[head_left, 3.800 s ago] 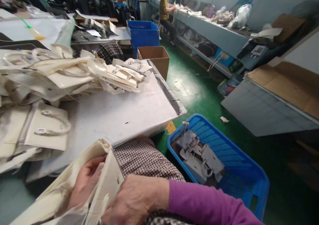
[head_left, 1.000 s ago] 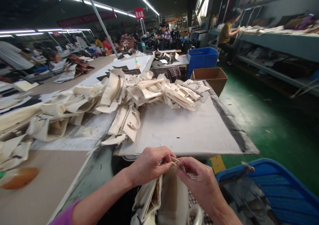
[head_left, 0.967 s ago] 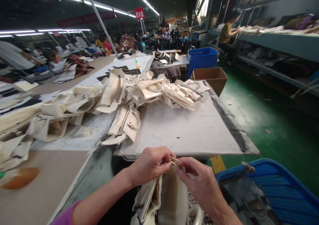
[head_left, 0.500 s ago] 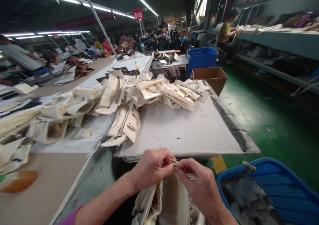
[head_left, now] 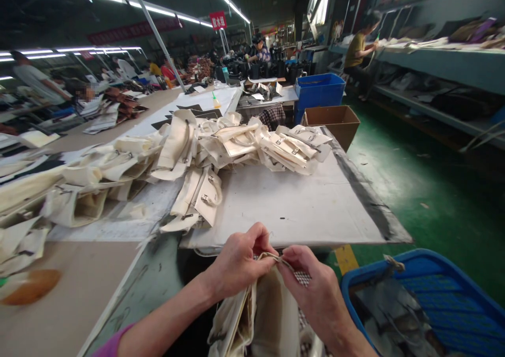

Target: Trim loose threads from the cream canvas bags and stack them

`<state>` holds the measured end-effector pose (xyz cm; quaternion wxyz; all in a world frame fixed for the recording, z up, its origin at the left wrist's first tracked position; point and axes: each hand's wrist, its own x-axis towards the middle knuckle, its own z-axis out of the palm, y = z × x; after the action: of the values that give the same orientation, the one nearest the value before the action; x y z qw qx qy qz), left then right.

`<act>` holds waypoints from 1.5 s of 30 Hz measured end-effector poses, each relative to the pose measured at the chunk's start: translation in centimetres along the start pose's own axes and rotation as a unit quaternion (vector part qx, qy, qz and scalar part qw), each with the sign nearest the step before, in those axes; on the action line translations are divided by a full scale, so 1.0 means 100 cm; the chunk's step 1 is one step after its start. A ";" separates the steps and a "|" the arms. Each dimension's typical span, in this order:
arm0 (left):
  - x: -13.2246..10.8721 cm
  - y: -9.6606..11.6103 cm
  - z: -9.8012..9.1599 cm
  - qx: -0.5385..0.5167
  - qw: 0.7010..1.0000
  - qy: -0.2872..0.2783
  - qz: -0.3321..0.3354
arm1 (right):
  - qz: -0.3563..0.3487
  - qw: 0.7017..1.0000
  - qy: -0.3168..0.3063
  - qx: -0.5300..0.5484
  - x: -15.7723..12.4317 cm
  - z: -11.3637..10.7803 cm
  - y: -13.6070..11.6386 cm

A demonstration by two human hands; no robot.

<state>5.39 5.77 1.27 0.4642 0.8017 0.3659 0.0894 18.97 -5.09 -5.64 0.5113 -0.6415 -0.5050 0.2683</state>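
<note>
A cream handbag (head_left: pixel 276 315), seemingly unfinished, is below my hands at the bottom of the head view, its open side facing up. My left hand (head_left: pixel 242 259) pinches the bag's thin upper edge between thumb and fingers. Close beside it, my right hand (head_left: pixel 315 283) grips the same edge from the right. A short stretch of the pale rim shows in the small gap between the two hands. Checked cloth lies partly visible behind the bag. The bag's lower part is cut off by the frame.
Cream bag pieces with handles and buckles (head_left: pixel 236 141) are heaped across the white-covered table (head_left: pixel 284 209). A blue basket (head_left: pixel 442 278) with grey material stands at right. Behind are a cardboard box (head_left: pixel 331 122), a blue bin (head_left: pixel 319 91) and several people at benches.
My left fingers have risen and spread a little from the thumb. More of the bag's rim shows, curving between my hands. The heap on the table has not moved.
</note>
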 end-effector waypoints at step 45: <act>-0.124 -0.006 0.035 0.093 0.963 0.213 -0.140 | -0.146 0.950 -0.253 -0.107 0.036 -0.010 0.006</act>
<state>-2.08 -4.73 1.29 0.3070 0.7447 0.5713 0.1575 21.28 -2.19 -5.23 0.3283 -0.5229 -0.7318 0.2884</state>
